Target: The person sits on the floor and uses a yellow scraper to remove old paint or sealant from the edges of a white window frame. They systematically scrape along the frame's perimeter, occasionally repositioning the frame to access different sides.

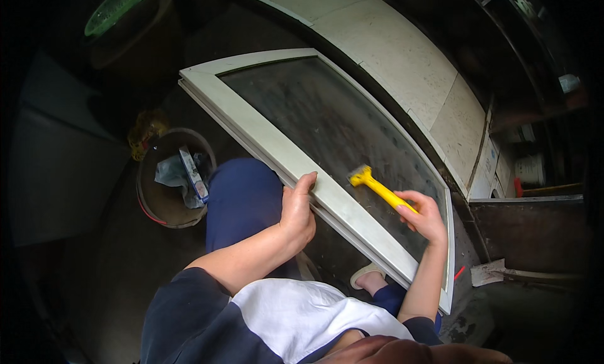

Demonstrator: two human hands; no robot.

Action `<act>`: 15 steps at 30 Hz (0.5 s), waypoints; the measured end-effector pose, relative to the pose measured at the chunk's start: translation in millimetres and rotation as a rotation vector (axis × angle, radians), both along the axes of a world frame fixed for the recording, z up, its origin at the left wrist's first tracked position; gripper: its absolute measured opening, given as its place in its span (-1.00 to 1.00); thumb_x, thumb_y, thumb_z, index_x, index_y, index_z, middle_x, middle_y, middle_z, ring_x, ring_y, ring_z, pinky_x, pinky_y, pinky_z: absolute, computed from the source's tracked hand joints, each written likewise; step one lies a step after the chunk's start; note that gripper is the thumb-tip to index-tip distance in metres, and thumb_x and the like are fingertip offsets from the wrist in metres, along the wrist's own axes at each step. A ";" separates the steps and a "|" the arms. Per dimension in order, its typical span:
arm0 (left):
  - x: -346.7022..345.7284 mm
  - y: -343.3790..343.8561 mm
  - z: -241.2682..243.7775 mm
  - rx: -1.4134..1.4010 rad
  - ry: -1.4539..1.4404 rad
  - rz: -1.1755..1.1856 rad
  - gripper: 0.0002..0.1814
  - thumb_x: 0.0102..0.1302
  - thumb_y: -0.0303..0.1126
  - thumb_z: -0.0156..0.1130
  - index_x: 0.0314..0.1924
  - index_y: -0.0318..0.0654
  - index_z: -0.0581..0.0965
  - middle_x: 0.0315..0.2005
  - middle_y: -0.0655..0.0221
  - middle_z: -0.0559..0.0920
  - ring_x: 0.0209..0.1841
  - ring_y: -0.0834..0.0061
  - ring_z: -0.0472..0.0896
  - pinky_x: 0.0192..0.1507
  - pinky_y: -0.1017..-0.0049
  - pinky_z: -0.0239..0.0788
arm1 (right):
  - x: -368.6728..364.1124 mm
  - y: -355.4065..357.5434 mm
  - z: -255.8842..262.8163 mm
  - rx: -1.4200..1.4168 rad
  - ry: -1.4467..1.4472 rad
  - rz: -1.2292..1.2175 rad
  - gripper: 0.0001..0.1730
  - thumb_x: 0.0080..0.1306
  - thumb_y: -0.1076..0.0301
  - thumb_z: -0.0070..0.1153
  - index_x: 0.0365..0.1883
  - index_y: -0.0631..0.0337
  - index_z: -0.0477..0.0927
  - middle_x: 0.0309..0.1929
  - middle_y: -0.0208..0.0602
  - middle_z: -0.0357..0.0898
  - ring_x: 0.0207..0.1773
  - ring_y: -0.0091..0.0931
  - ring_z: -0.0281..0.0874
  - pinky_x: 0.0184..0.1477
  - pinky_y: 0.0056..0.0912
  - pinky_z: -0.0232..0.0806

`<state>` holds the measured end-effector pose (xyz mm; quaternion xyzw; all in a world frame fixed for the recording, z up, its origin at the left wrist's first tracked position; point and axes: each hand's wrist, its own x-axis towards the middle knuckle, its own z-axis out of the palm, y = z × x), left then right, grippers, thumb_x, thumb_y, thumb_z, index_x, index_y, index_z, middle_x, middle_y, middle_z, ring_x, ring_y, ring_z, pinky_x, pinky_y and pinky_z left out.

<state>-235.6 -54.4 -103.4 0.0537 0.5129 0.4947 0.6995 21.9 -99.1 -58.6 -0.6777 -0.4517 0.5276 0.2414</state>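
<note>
A white-framed glazed window sash (pixel 250 107) leans at a slant across my lap, its near edge against my knee. My left hand (pixel 300 210) grips that near edge, thumb on top of the frame and fingers underneath, out of sight. In my right hand (pixel 422 215) is a yellow-handled scraper (pixel 384 191), held by the end of its handle. The scraper's head lies over the dark glass pane (pixel 321 114), close to the inner edge of the frame; whether the blade touches cannot be told. Smears and light specks mark the pane.
A bucket (pixel 141 189) holding a plastic bag (pixel 172 170) and a narrow printed box (pixel 192 173) stands left of my knee. Light panels (pixel 391 38) run beyond the sash. A flat-bladed tool (pixel 488 273) lies at right; a green basket (pixel 115 10) is at upper left.
</note>
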 end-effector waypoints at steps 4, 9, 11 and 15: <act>0.7 1.2 2.3 -0.018 0.006 0.004 -0.34 0.08 -0.24 0.25 0.08 -0.45 0.22 0.02 0.17 0.35 0.12 0.38 0.26 0.25 0.43 -0.04 | -40.4 33.4 -16.3 0.085 -0.014 0.016 -0.67 0.21 0.34 0.17 -0.04 0.15 0.53 -0.60 -0.48 0.44 -0.66 -0.73 0.25 -0.62 -0.66 0.12; -0.6 3.6 3.3 -0.057 0.012 0.012 -0.51 0.09 -0.27 0.26 -0.03 -0.28 0.31 -0.09 0.33 0.36 0.02 0.45 0.28 0.20 0.36 0.03 | -49.5 38.6 -11.5 0.056 -0.015 0.031 -0.66 0.22 0.36 0.16 -0.02 0.13 0.53 -0.59 -0.47 0.44 -0.64 -0.72 0.27 -0.63 -0.66 0.12; -1.7 2.1 3.4 -0.051 0.000 0.023 -0.51 0.09 -0.26 0.27 -0.04 -0.27 0.31 -0.10 0.34 0.36 0.00 0.45 0.29 0.19 0.36 0.03 | -34.4 29.6 -11.3 0.029 0.035 0.032 -0.65 0.21 0.38 0.16 -0.01 0.16 0.52 -0.57 -0.46 0.44 -0.62 -0.73 0.29 -0.64 -0.68 0.11; -2.1 0.5 -1.9 -0.018 -0.018 0.019 -0.45 0.08 -0.25 0.27 -0.01 -0.35 0.28 -0.05 0.28 0.36 0.05 0.43 0.28 0.20 0.38 0.02 | -6.8 3.7 -2.5 -0.041 0.112 0.005 -0.64 0.19 0.44 0.16 -0.01 0.24 0.51 -0.48 -0.44 0.47 -0.58 -0.73 0.33 -0.66 -0.74 0.10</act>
